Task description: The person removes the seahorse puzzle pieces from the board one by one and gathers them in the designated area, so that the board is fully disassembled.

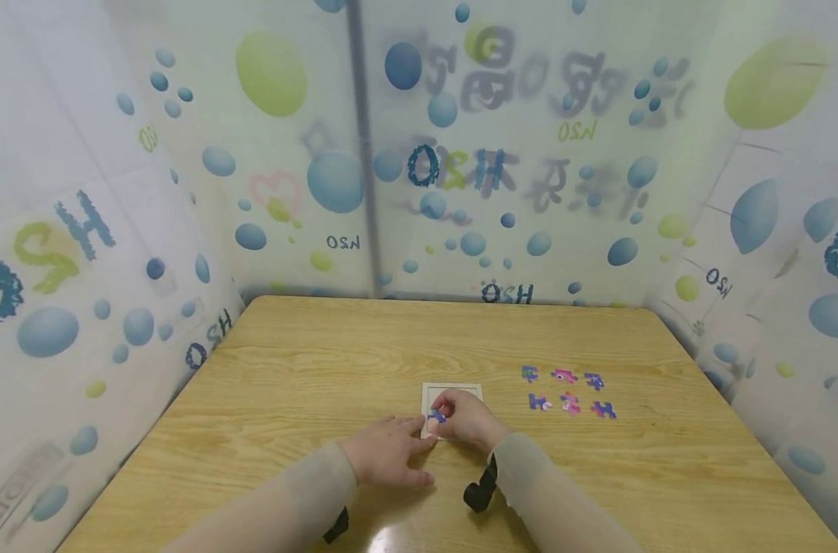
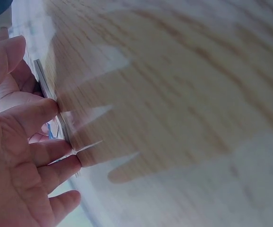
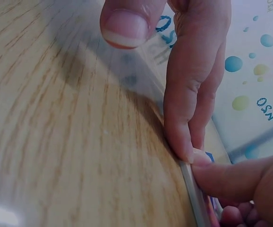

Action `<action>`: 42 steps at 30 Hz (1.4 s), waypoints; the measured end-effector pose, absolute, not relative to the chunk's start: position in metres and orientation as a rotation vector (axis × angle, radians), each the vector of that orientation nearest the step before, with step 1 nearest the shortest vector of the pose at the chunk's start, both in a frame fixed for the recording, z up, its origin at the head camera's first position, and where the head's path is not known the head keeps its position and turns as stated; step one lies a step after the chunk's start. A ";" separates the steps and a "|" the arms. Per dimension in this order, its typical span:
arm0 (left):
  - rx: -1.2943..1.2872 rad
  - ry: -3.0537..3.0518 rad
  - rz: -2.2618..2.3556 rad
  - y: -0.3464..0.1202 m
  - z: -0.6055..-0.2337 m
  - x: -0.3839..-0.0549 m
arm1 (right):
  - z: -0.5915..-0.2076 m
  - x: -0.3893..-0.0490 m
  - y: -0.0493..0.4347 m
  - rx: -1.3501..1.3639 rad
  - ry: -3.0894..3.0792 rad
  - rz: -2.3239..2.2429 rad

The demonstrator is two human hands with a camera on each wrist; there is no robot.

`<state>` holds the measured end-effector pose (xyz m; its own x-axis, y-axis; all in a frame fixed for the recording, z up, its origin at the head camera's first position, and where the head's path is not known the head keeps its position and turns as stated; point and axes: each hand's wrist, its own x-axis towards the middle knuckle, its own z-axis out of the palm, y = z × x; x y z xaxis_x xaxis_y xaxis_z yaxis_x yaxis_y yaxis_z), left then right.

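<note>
A small square puzzle frame (image 1: 452, 385) with a pale rim lies in front of me on the table. My right hand (image 1: 463, 418) is over it, pinching a blue puzzle piece (image 1: 437, 415) between curled index finger and thumb near the frame's left side. In the right wrist view that thumb (image 3: 235, 177) presses by the frame's edge (image 3: 193, 194), with a bit of blue at its tip. My left hand (image 1: 387, 453) lies palm down, fingers extended, fingertips right at the frame's left edge, thumb spread towards me. The frame's inside is largely hidden by the right hand.
Several loose puzzle pieces in blue, purple and pink lie in two rows right of the frame, among them a pink piece (image 1: 564, 375) and a purple one (image 1: 604, 409). The wooden table (image 1: 308, 346) is backed by printed curtains (image 1: 405, 253) on three sides.
</note>
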<state>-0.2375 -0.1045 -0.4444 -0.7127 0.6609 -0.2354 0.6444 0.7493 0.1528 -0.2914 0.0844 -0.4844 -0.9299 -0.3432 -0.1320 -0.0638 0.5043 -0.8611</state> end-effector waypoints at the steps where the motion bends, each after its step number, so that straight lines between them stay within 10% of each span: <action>1: 1.020 2.675 0.085 -0.104 -0.445 -0.238 | -0.484 -0.291 0.084 -0.336 2.460 -1.399; 42: 1.002 2.660 0.078 -0.102 -0.443 -0.238 | -0.478 -0.289 0.089 -0.265 2.388 -1.507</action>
<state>-0.2380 -0.1025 -0.4432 -0.7131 0.6526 -0.2561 0.6365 0.7558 0.1537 -0.2890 0.0892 -0.4781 -0.9367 -0.3136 -0.1559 0.0057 0.4315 -0.9021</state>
